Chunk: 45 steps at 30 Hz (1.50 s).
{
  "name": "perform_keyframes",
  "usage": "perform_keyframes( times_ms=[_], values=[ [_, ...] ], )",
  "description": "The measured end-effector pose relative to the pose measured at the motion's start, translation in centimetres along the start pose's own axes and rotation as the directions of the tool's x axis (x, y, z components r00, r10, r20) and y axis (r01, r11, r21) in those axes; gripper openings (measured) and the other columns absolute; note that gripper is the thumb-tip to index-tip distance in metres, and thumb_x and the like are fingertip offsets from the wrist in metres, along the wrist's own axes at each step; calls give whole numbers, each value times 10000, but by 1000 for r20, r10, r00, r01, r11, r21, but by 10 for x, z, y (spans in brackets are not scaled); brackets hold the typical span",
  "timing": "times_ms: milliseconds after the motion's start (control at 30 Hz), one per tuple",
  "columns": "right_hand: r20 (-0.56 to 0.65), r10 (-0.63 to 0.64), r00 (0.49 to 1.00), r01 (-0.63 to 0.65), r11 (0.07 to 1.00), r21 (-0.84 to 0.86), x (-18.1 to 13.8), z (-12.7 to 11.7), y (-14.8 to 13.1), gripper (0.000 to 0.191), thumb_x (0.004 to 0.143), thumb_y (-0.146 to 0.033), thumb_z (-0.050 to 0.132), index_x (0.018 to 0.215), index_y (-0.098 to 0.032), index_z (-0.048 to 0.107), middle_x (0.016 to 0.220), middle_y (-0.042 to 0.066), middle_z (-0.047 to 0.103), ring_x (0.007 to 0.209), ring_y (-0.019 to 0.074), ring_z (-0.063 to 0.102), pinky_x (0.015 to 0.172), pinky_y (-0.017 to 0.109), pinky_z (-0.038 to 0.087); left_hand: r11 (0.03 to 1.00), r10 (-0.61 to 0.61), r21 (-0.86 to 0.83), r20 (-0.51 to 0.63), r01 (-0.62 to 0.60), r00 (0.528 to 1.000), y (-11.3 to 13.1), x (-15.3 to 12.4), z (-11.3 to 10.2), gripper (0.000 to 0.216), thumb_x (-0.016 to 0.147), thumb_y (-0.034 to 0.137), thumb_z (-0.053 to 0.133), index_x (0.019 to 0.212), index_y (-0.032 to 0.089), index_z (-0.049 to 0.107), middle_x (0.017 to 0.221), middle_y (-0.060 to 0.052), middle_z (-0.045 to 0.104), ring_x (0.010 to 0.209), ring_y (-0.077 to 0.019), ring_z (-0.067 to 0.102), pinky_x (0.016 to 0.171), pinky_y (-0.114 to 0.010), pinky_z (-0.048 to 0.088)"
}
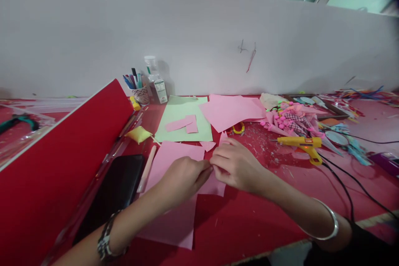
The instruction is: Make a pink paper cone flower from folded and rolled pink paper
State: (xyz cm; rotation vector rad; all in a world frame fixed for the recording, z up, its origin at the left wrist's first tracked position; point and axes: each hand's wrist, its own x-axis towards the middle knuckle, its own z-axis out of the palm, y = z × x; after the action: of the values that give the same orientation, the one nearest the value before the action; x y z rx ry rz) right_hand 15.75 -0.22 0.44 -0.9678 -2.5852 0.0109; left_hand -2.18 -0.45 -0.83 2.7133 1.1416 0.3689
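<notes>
Paper scrap (215, 188) at middle of table (249, 232), over sheet (174, 224), pinched at its top edge by closed fingertips of left hand (182, 178) and right hand (238, 166), glue gun (301, 143) at 3 o'clock; likely best to keep both pinches close together, paper flat.

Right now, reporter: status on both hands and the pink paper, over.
Left hand and right hand both pinching small pink paper piece, fingertips meeting. Piece overlaps large pink sheet. Glue gun lies apart, to the right.

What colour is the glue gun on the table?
The glue gun is yellow; the head view shows it best.
</notes>
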Motion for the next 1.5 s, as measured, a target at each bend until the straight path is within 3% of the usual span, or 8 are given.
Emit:
perform_keyframes(
  times_ms=[200,400,600,767,967,1200,1400,1500],
  values=[
    [36,29,999,-32,997,74,-6,6,7,136,708,-140,424,602,-185,498,556,-22,470,557,106,368,581,244,283,997,10,-72,24,-9,1000,5,0,-5,320,860,206,339,603,157,523,452,33,473,403,-77,408,423,-202,236],
    [23,112,993,-113,991,65,-24,5,33,145,693,-125,421,581,-181,495,552,-25,473,557,104,374,595,248,284,999,35,14,65,-36,997,-3,-3,-6,326,861,208,345,580,165,504,453,29,493,416,-89,453,422,-220,201],
    [-119,225,967,-202,963,179,-28,-3,37,147,772,-152,403,746,-163,548,715,24,567,686,130,479,665,254,343,989,52,138,68,-61,996,-14,-4,-3,296,849,219,365,598,175,517,425,34,483,384,-95,431,420,-245,149],
    [153,5,988,-37,977,208,-19,1,17,188,849,-272,406,845,-183,572,804,32,603,758,143,508,685,258,341,969,143,191,81,-156,986,-9,1,-5,206,799,171,391,634,181,514,487,26,553,414,-107,452,434,-253,187],
    [172,73,982,-97,986,134,-11,12,7,233,849,-247,398,666,-165,516,581,1,533,535,108,421,529,236,249,914,240,348,-48,-209,970,-1,7,3,169,747,129,384,617,168,484,520,12,587,401,-123,466,495,-283,294],
    [178,115,977,-175,911,374,-12,3,7,266,864,-249,375,626,-159,452,568,-27,443,534,76,369,520,196,248,864,326,460,-201,-205,924,-5,4,3,177,741,135,391,592,178,478,419,45,551,334,-104,412,478,-268,290],
    [175,219,960,-278,813,511,-23,-6,19,274,855,-274,379,627,-159,478,539,-42,444,502,61,394,511,179,284,839,294,522,-196,-155,935,-30,-3,-6,208,723,122,392,551,174,497,385,38,530,340,-97,387,476,-251,270],
    [136,339,931,-353,743,568,-30,-7,32,270,841,-282,405,609,-161,474,507,-44,464,488,67,437,518,187,311,882,105,472,-172,-12,980,-51,-10,-10,209,721,146,404,550,172,522,415,6,538,389,-118,431,472,-248,254]
  ],
)
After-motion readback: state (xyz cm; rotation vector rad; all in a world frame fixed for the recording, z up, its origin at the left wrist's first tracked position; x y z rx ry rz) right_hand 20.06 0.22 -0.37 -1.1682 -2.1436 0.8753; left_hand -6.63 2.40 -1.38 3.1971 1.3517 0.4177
